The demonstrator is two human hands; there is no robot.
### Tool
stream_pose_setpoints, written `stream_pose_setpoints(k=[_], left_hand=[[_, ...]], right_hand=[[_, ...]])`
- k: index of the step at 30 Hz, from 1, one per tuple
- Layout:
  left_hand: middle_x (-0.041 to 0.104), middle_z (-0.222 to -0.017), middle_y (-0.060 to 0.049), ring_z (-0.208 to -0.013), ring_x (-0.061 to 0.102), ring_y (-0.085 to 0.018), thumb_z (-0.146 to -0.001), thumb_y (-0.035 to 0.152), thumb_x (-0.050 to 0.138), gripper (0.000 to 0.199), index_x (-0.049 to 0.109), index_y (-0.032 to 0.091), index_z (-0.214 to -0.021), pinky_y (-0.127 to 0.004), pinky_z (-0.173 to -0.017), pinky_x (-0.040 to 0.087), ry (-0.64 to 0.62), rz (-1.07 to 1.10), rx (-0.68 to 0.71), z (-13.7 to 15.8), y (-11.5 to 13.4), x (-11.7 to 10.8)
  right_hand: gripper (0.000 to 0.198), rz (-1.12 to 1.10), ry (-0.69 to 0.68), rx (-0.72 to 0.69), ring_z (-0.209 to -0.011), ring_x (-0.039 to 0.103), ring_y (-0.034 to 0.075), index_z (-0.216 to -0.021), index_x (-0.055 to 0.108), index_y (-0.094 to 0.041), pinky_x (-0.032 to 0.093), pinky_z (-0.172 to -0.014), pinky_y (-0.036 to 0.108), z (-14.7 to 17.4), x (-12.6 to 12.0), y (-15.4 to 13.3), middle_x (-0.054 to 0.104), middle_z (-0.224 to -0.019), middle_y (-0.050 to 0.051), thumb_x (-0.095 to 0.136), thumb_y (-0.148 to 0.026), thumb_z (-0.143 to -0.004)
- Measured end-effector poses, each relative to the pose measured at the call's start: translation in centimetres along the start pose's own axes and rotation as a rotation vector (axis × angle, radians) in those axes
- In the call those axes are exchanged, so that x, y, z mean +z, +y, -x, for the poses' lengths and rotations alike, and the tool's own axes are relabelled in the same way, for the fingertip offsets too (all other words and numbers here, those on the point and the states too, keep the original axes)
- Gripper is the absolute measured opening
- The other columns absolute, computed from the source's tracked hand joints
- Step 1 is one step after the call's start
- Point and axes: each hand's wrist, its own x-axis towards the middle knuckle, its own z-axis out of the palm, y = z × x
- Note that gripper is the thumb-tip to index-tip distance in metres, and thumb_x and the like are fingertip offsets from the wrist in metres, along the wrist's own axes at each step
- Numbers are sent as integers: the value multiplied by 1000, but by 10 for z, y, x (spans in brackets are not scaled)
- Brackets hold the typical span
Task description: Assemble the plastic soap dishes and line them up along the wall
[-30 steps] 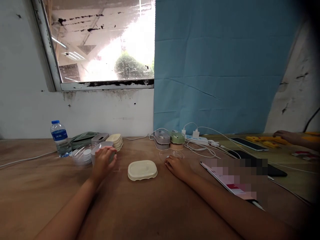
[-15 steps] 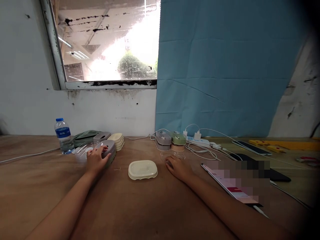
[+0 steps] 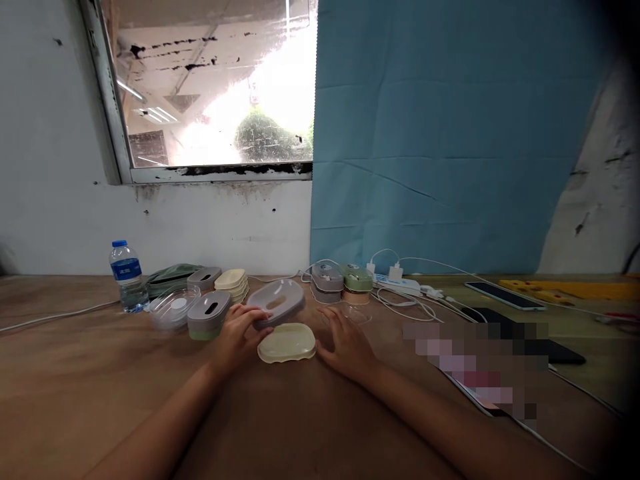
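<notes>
My left hand [image 3: 243, 335] grips the near left edge of a grey oval plastic lid [image 3: 283, 308] with a slot in its middle. The lid is raised and tilted behind a cream rounded tray-like piece [image 3: 287, 344], which lies on the table. To the right of that piece, my right hand [image 3: 346, 341] has its fingers apart and holds nothing; whether its fingertips touch the cream piece is hard to tell. Just left of my left hand is a stack of slotted lids, grey on top [image 3: 209, 307] and green below [image 3: 206, 333].
Clear plastic pieces [image 3: 175, 308], a water bottle [image 3: 127, 277] and a stack of cream pieces [image 3: 233, 280] stand at the left. Behind my right hand are a grey box [image 3: 327, 280] and a green box [image 3: 357, 277]. Cables, a power strip [image 3: 397, 285] and phones [image 3: 504, 296] lie right.
My left hand has lifted a grey lid off the stack and carried it right, above the table. My right hand has moved slightly left, towards the cream piece.
</notes>
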Motion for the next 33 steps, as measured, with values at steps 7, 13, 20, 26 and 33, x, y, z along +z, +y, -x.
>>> stream_pose_setpoints(k=[7,13,20,26,33], left_hand=[[61,-100,-4,-102,48,-18,-74,35,57,24,57,23,-95,-33,-90,35,-308,249,6,7,-11,8],[63,-96,-3,-99,51,-17,-72,34,59,29,54,20,-97,-32,-88,37,-362,325,-61,8,-20,7],[62,-98,-3,-96,53,-17,-71,34,60,29,56,20,-95,-31,-87,39,-441,356,-105,6,-13,4],[63,-95,-3,-92,55,-15,-69,34,61,31,55,20,-96,-29,-85,39,-454,360,-119,5,-13,5],[62,-94,-1,-89,55,-16,-67,31,63,26,59,20,-90,-28,-81,40,-519,321,-98,4,-11,3]], right_hand=[[62,-181,-113,-99,-117,35,25,-125,31,-18,32,-96,39,3,-1,-11,33,-129,13,55,-22,-68],[47,-256,-279,-129,-116,37,24,-118,40,-20,34,-95,37,4,0,-3,32,-128,12,53,-23,-73],[40,-275,-302,-118,-117,37,24,-113,42,-20,34,-95,36,4,1,-3,31,-129,12,52,-23,-74],[38,-308,-342,-111,-117,37,23,-112,43,-20,35,-94,36,3,1,0,30,-129,12,51,-24,-75],[29,-279,-359,-152,-116,37,22,-105,48,-20,34,-94,34,3,-1,0,34,-127,10,50,-23,-76]])
